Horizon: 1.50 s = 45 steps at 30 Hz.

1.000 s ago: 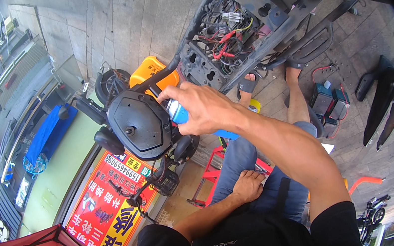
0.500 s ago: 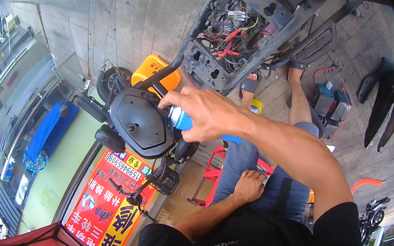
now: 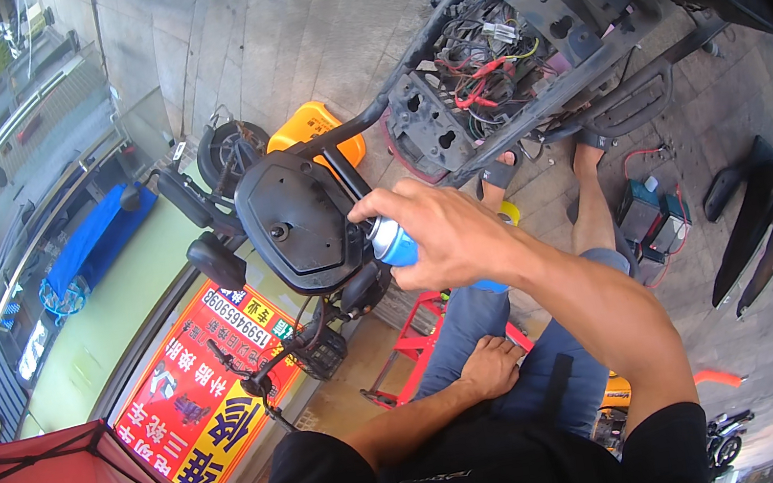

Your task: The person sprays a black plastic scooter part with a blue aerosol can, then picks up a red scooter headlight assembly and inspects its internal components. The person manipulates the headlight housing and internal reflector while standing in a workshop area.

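My right hand (image 3: pixel 445 233) is wrapped round a blue spray can (image 3: pixel 396 243), with the index finger stretched over its top. The can's white-rimmed upper end is beside the right edge of a dark angular panel (image 3: pixel 295 225) at the front of a scooter-like vehicle. A round lock or knob sits in that panel. Just above the can, a black tube (image 3: pixel 345 170) slants past. My left hand (image 3: pixel 491 365) lies on my thigh in blue jeans, holding nothing, its fingers loosely spread. Whether spray is coming out cannot be seen.
Beyond my feet stands a black frame (image 3: pixel 444 120) full of tangled wires and red clips. An orange plastic piece (image 3: pixel 316 128) lies behind the panel. A red stand (image 3: pixel 411 347) is by my knees. Batteries (image 3: pixel 650 219) and black body panels (image 3: pixel 765 228) lie at right.
The view has shifted, so the vehicle and frame appear farther right. My right hand and the can have moved slightly nearer me along the panel's edge. My left hand stays on my thigh.
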Motion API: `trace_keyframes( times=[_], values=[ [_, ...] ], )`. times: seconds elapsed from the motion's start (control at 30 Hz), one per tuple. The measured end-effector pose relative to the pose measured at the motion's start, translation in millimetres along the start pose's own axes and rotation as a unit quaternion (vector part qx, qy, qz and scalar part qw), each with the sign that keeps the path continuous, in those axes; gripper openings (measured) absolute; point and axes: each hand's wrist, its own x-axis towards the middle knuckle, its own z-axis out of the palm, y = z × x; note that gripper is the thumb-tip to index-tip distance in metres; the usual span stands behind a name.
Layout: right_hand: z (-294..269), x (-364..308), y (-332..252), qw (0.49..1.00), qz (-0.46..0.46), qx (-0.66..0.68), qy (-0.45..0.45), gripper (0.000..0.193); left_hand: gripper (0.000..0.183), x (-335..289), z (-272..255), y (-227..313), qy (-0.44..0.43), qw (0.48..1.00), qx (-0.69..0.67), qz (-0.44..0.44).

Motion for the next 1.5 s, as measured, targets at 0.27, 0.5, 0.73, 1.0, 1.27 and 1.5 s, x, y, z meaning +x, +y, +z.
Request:
trace_keyframes(
  times=[0.27, 0.5, 0.73, 1.0, 1.27, 1.5],
  values=[
    [5, 8, -25, 0.995, -0.061, 0.003, 0.075, 0.063, 0.032, -7, 5, -1, -0.007, 1.0, -0.002, -0.002],
    [-8, -28, -33, 0.988, -0.109, -0.013, 0.113, 0.064, 0.032, -13, 6, -2, -0.016, 1.0, -0.011, 0.009],
    [8, -110, -24, 0.975, -0.131, -0.122, 0.135, 0.073, 0.027, -17, 4, 0, -0.048, 0.997, 0.04, 0.041],
    [17, -192, -44, 0.943, -0.064, -0.215, 0.245, 0.074, 0.025, -23, -7, -10, -0.024, 0.997, 0.047, 0.063],
    [50, -254, -107, 0.873, -0.05, -0.325, 0.361, 0.085, 0.029, -28, -48, -32, 0.028, 0.996, 0.047, 0.067],
    [123, -287, -146, 0.782, -0.064, -0.375, 0.494, 0.081, 0.034, -32, -89, -88, 0.082, 0.995, 0.026, 0.059]
  ],
)
